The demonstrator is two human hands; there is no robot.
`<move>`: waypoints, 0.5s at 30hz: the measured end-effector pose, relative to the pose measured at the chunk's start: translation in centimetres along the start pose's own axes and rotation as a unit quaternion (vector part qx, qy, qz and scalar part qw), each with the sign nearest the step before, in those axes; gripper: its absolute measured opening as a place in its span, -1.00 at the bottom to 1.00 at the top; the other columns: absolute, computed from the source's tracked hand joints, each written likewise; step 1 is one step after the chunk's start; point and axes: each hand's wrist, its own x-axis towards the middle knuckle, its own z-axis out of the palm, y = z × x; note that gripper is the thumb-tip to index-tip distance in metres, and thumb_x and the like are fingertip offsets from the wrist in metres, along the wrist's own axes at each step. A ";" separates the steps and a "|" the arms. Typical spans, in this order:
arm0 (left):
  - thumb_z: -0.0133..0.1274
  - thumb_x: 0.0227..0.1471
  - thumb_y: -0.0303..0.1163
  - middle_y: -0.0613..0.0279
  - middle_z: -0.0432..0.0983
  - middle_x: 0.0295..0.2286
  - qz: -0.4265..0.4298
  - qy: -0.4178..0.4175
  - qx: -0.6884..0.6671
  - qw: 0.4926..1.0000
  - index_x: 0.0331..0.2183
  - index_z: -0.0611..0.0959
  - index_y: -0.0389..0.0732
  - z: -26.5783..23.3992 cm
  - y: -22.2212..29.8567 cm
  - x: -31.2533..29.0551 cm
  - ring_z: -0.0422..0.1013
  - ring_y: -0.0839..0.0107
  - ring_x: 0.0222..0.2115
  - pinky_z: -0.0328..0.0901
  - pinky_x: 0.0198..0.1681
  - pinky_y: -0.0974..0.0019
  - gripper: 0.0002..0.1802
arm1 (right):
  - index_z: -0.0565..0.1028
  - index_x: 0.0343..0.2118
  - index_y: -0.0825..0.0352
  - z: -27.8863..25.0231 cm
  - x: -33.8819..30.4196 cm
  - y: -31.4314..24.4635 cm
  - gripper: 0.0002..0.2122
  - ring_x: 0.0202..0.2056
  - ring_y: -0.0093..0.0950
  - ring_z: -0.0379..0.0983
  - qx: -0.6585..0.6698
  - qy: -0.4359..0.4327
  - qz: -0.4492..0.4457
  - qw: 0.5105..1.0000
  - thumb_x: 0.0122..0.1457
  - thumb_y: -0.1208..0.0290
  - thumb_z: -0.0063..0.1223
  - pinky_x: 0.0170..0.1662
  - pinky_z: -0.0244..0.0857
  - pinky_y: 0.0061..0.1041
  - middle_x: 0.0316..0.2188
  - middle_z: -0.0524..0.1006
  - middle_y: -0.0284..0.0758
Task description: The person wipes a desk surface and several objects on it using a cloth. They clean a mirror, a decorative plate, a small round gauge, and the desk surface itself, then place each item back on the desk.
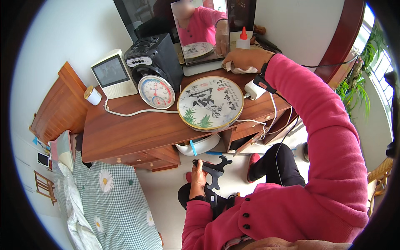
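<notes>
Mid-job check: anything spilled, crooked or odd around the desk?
I see no spill or damage. The one untidy spot is the white cords, hanging in loose loops at the right end of the desk, where they could perhaps get snagged.

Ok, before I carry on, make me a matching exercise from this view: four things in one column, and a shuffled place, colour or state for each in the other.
1. right hand
2. left hand
3. bottle
4. round box

A. white, with a red pointed cap
B. holding a black bracket, lower than the desktop
C. lying on the desktop, with green leaves pictured on its top
D. holding a white cloth

Right pairs: 1-D, 2-B, 3-A, 4-C
</notes>
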 end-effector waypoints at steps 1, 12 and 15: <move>0.03 0.21 -0.16 0.03 0.55 -0.38 -0.001 0.000 0.005 1.000 -0.24 0.47 -0.18 0.0 -0.1 0.0 0.53 0.14 -0.32 0.44 -0.19 0.10 -0.72 | 0.58 -0.08 0.27 -0.3 -0.7 0.2 -0.60 -0.12 -0.10 0.51 0.000 -0.024 0.027 0.999 -0.03 0.62 -0.05 -0.09 0.36 -0.29 -0.21 0.59 -0.08; 0.04 0.21 -0.17 0.02 0.54 -0.36 -0.012 -0.012 0.000 1.000 -0.24 0.47 -0.20 0.3 -0.2 0.3 0.53 0.12 -0.32 0.44 -0.17 0.05 -0.72 | 0.57 -0.14 0.24 -5.9 1.5 -3.9 -0.62 -0.31 -0.25 0.56 0.147 0.019 0.031 0.989 -0.07 0.60 -0.05 -0.25 0.41 -0.26 -0.37 0.59 -0.12; 0.03 0.21 -0.17 0.02 0.54 -0.36 -0.009 -0.013 -0.011 1.000 -0.24 0.47 -0.19 0.2 -0.2 0.5 0.53 0.11 -0.32 0.45 -0.16 0.02 -0.72 | 0.58 -0.06 -0.07 -2.8 5.9 -5.8 -0.60 -0.21 -0.17 0.55 0.006 0.070 -0.059 0.996 0.01 0.43 -0.02 -0.10 0.39 -0.17 -0.28 0.60 -0.10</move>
